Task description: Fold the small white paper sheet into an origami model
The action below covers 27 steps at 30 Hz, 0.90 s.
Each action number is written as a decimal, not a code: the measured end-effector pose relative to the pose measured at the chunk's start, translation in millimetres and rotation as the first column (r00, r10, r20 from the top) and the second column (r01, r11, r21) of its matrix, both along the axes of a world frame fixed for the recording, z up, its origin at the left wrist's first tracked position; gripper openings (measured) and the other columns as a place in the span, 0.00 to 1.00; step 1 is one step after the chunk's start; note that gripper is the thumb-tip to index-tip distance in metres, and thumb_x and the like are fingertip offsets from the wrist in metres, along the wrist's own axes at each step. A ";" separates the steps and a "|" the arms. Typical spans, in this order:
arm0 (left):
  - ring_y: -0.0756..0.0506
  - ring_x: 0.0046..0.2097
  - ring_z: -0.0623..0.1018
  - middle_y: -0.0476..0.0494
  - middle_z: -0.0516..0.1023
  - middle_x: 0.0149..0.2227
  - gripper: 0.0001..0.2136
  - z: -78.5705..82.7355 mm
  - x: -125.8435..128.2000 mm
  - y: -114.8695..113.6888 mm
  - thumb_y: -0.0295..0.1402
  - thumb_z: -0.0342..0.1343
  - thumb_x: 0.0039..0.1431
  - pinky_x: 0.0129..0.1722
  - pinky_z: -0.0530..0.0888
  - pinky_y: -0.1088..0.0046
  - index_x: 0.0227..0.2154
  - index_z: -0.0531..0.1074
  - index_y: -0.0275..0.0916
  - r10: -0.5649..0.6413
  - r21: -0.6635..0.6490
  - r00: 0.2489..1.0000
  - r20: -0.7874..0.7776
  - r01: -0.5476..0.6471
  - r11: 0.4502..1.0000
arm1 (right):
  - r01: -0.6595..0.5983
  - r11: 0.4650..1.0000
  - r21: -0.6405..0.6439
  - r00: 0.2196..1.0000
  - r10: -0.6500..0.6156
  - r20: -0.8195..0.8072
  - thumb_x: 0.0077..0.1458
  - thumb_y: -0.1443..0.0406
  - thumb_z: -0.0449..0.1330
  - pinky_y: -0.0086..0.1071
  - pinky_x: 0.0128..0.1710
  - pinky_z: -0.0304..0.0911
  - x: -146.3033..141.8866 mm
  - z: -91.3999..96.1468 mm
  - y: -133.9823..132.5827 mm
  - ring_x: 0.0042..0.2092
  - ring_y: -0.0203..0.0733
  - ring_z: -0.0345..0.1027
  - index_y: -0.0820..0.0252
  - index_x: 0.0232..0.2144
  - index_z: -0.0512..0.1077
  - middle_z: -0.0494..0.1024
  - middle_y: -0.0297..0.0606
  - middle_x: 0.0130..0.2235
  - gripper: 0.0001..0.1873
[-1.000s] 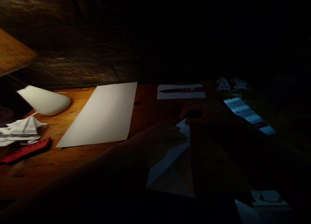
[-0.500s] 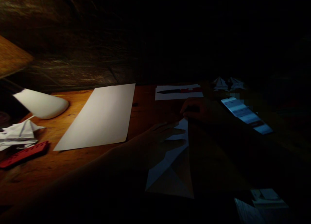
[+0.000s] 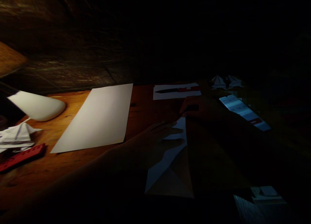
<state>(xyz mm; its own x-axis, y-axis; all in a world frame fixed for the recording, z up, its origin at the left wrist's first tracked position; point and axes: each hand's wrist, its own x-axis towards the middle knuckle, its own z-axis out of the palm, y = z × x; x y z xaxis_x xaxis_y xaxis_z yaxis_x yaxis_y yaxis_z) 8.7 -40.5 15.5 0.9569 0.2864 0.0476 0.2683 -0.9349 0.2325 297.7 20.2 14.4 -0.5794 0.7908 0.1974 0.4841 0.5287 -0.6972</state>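
A partly folded white paper (image 3: 170,172) lies on the dim wooden table (image 3: 73,165) in front of me. My left hand (image 3: 160,135) lies flat on it with fingers stretched out and apart, pressing the fold. My right hand (image 3: 196,108) rests curled at the paper's far tip, its fingers pressed down on the corner; the dark hides the detail.
A flat white sheet (image 3: 97,118) lies to the left. A white lamp head (image 3: 36,105), crumpled folded paper (image 3: 17,136) and a red ruler (image 3: 21,156) are at far left. A knife on paper (image 3: 177,90), folded paper shapes (image 3: 225,82) and a lit phone (image 3: 244,112) lie beyond.
My left hand's fingers have spread and flattened on the paper. My right hand has slid slightly farther along toward the paper's tip. The view shifted a little.
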 end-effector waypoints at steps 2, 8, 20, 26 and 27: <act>0.33 0.74 0.50 0.43 0.57 0.72 0.36 0.3 -0.5 0.1 0.21 0.52 0.55 0.71 0.57 0.47 0.68 0.61 0.46 -0.004 0.004 1.000 -0.005 0.004 1.000 | -0.051 0.998 -0.034 0.999 0.050 -0.019 0.57 0.59 0.67 0.40 0.49 0.65 3.2 -1.1 2.5 0.45 0.45 0.75 0.56 0.39 0.82 0.80 0.39 0.43 0.10; 0.35 0.75 0.49 0.45 0.57 0.72 0.36 -0.4 -2.4 3.5 0.21 0.51 0.54 0.72 0.54 0.45 0.67 0.62 0.48 -0.027 -0.021 1.000 0.010 0.027 0.999 | -0.097 0.993 -0.065 0.995 0.099 0.032 0.57 0.58 0.67 0.40 0.49 0.65 10.1 0.9 5.7 0.45 0.45 0.74 0.57 0.37 0.82 0.78 0.39 0.42 0.10; 0.37 0.75 0.48 0.46 0.56 0.72 0.37 0.4 -4.0 6.7 0.19 0.50 0.54 0.72 0.53 0.45 0.67 0.60 0.49 -0.053 -0.038 0.999 0.011 0.054 0.998 | -0.108 0.994 -0.032 0.991 0.110 0.075 0.59 0.59 0.65 0.39 0.48 0.64 9.5 5.1 3.2 0.44 0.45 0.73 0.59 0.37 0.80 0.78 0.41 0.42 0.10; 0.36 0.75 0.49 0.46 0.57 0.72 0.37 0.6 -4.5 6.1 0.19 0.50 0.53 0.72 0.54 0.45 0.67 0.61 0.49 -0.048 -0.039 0.998 0.027 0.049 0.998 | -0.057 0.998 -0.017 0.993 0.058 0.102 0.58 0.60 0.65 0.38 0.46 0.63 4.2 4.1 1.1 0.43 0.44 0.73 0.59 0.35 0.79 0.78 0.39 0.41 0.08; 0.35 0.75 0.50 0.46 0.57 0.72 0.37 1.3 -4.3 5.7 0.19 0.50 0.53 0.71 0.56 0.45 0.67 0.62 0.49 -0.042 -0.034 0.999 0.028 0.043 0.998 | -0.053 0.998 -0.017 0.993 0.055 0.100 0.58 0.60 0.65 0.37 0.46 0.63 3.4 4.1 0.6 0.43 0.44 0.73 0.59 0.35 0.79 0.78 0.39 0.41 0.08</act>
